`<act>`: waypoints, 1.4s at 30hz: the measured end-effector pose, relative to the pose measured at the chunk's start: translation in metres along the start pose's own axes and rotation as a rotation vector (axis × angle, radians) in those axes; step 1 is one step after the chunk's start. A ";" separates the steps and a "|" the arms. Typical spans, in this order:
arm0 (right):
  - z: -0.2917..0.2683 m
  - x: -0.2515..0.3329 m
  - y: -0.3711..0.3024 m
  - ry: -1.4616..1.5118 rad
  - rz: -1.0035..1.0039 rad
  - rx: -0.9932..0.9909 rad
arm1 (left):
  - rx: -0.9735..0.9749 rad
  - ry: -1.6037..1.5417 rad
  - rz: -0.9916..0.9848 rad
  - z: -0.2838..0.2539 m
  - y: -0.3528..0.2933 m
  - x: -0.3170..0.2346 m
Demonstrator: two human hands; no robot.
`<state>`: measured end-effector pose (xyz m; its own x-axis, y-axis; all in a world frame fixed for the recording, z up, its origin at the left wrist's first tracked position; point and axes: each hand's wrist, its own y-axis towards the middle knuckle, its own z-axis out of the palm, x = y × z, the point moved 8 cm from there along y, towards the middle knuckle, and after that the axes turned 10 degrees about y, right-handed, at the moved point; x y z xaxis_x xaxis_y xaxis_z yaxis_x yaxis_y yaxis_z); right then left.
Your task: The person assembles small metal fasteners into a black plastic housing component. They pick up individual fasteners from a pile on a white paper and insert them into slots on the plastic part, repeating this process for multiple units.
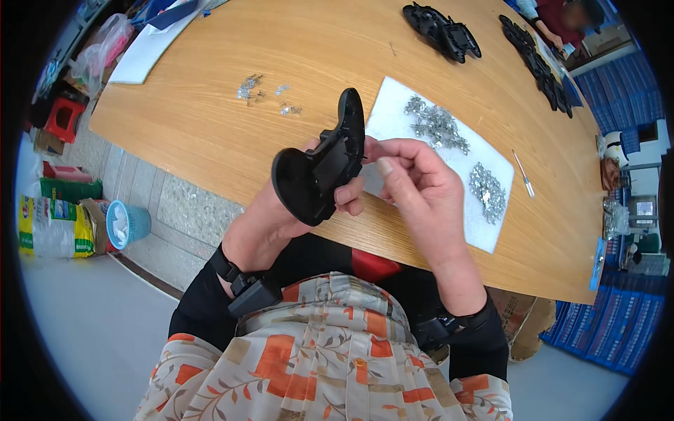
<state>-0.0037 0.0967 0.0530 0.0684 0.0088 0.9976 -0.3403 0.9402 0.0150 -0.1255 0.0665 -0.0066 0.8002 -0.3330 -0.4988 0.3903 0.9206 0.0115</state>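
A black game controller shell (pixel 324 170), its hollow inner side showing, is held tilted over the table's near edge. My left hand (pixel 263 207) wraps round it from behind, with fingertips showing at its right side. At the shell's right edge, the thumb and fingers of my right hand (pixel 419 184) are pinched together. Whatever they hold is too small or hidden to name. Beyond that hand lies a white foam sheet (pixel 391 116) bearing one pile of small metal pieces (pixel 439 128) and a second pile of shiny metal pieces (pixel 487 191).
Loose small metal parts (pixel 249 87) lie on the wooden table (pixel 189 126) at left. A thin screwdriver (pixel 524 175) rests right of the foam. More black shells (pixel 442 34) lie at the far side, near another person (pixel 562 28). A blue basket (pixel 128 224) stands on the floor.
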 end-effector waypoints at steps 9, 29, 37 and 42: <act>0.010 -0.016 -0.001 0.099 0.091 -0.039 | 0.034 0.242 0.081 0.005 0.003 0.019; -0.050 0.034 -0.060 -0.237 -0.253 -0.088 | 0.130 -0.100 -0.205 0.033 0.018 0.044; -0.109 0.053 -0.143 -0.174 -0.155 -0.386 | -0.002 0.424 -0.306 0.094 0.034 0.115; -0.217 0.045 -0.254 -0.118 0.059 -0.582 | 0.112 0.880 -0.317 0.101 0.029 0.145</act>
<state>0.2898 -0.0680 0.0791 -0.0508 0.0598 0.9969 0.2321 0.9716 -0.0464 0.0479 0.0239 0.0090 0.0358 -0.2486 -0.9680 0.6090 0.7734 -0.1761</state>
